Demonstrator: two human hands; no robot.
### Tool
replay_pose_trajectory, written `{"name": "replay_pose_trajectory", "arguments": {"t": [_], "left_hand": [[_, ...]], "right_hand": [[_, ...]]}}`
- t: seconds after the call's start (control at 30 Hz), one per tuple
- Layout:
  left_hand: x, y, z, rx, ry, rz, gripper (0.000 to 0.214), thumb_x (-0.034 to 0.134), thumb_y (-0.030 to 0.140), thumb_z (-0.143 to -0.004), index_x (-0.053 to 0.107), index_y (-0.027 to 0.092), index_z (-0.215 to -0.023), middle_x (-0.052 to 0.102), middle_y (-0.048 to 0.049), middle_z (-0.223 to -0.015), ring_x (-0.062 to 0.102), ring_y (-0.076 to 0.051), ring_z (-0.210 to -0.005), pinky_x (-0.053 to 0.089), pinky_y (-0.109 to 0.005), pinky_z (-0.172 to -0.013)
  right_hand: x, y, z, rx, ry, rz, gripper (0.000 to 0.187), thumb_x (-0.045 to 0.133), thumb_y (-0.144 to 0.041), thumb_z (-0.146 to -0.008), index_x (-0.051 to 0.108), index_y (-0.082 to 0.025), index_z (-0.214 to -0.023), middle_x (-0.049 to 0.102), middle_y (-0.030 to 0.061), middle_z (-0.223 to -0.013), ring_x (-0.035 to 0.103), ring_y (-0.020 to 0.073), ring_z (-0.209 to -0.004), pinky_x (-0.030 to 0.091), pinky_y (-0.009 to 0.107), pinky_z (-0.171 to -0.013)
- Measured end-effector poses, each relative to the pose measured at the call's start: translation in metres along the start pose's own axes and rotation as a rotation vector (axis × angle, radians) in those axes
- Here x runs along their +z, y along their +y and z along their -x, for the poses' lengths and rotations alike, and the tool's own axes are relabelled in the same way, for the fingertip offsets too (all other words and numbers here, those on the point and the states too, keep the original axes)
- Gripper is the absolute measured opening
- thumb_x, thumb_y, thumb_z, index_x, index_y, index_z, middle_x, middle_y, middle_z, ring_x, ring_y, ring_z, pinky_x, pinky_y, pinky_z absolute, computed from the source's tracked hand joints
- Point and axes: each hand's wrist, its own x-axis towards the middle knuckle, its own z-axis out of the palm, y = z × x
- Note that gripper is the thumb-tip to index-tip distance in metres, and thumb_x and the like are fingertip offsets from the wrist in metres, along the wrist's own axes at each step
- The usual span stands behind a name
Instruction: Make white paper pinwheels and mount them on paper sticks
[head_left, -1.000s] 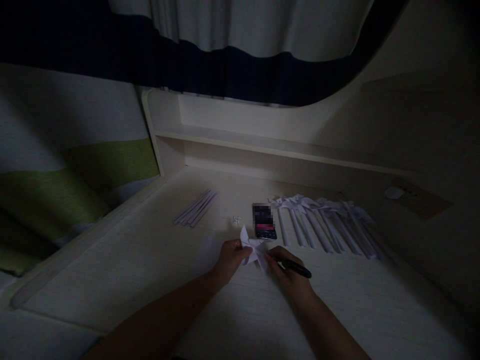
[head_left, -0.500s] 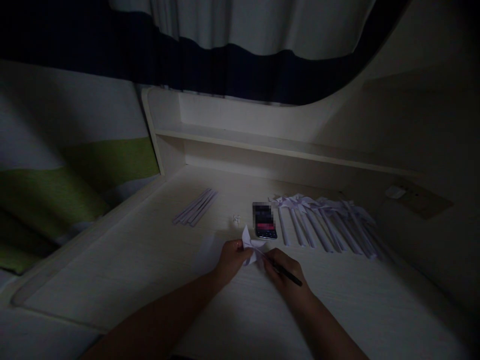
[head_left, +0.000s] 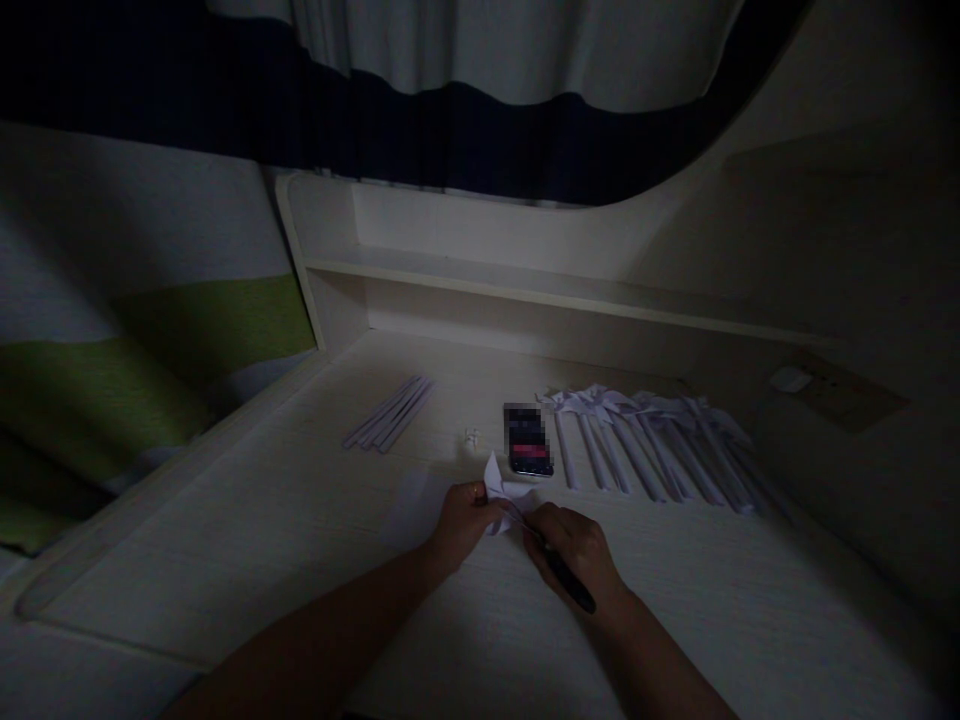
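Observation:
My left hand (head_left: 463, 518) pinches a small white folded paper pinwheel (head_left: 501, 490) just above the pale desk (head_left: 300, 540). My right hand (head_left: 576, 548) grips a black pen (head_left: 559, 572), its tip pressed against the middle of the pinwheel and its tail pointing back toward my wrist. Both hands are closed, close together, in the middle of the desk. The room is dim.
Just behind the hands lies a phone (head_left: 529, 452), with a tiny paper scrap (head_left: 472, 437) to its left. A row of several finished paper pinwheels on sticks (head_left: 652, 440) lies to the right, a bundle of paper sticks (head_left: 390, 412) to the left. A shelf (head_left: 525, 285) and curtain stand behind.
My right hand has turned the pen, so its tail swung from pointing right to pointing down toward me. The left hand and the pinwheel have barely moved.

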Motion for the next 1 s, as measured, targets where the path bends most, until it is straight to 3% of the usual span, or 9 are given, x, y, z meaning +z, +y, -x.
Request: {"name": "replay_pose_trajectory", "arguments": {"t": [0.43,0.67,0.87,1.0], "left_hand": [[0.001,-0.001,0.0,0.016,0.024,-0.054,0.009,0.061,0.021,-0.053,0.062,0.012,-0.055,0.054,0.0028,-0.047,0.044,-0.008,-0.044,0.032,-0.02,-0.045],[0.0,-0.002,0.005,0.167,0.027,-0.262,0.011,0.055,0.021,-0.06,0.063,0.013,-0.062,0.056,0.0026,-0.052,0.045,-0.009,-0.046,0.032,-0.018,-0.044],[-0.002,-0.006,0.007,0.288,0.071,-0.455,0.014,0.056,0.025,-0.062,0.064,0.015,-0.063,0.06,0.0001,-0.057,0.051,-0.013,-0.054,0.035,-0.019,-0.049],[-0.004,-0.005,0.008,0.306,0.091,-0.538,0.011,0.056,0.024,-0.061,0.063,0.015,-0.06,0.059,0.0,-0.055,0.05,-0.013,-0.053,0.035,-0.019,-0.049]], "right_hand": [[-0.005,-0.003,-0.004,-0.003,0.01,-0.034,0.015,0.041,-0.014,-0.081,0.056,-0.016,-0.078,0.057,0.0037,-0.06,0.054,0.0129,-0.051,0.042,0.023,-0.05],[-0.003,-0.005,-0.003,0.013,0.012,-0.034,0.013,0.041,-0.014,-0.08,0.053,-0.016,-0.074,0.054,0.0021,-0.057,0.051,0.0113,-0.047,0.039,0.022,-0.047],[-0.003,-0.011,-0.003,0.145,-0.001,-0.15,0.017,0.038,-0.018,-0.082,0.044,-0.019,-0.067,0.048,-0.0013,-0.053,0.047,0.0096,-0.043,0.036,0.021,-0.043],[-0.002,-0.007,-0.003,0.021,0.009,-0.103,0.013,0.04,-0.014,-0.081,0.049,-0.017,-0.072,0.053,0.0023,-0.058,0.051,0.0116,-0.048,0.039,0.022,-0.047]]}}
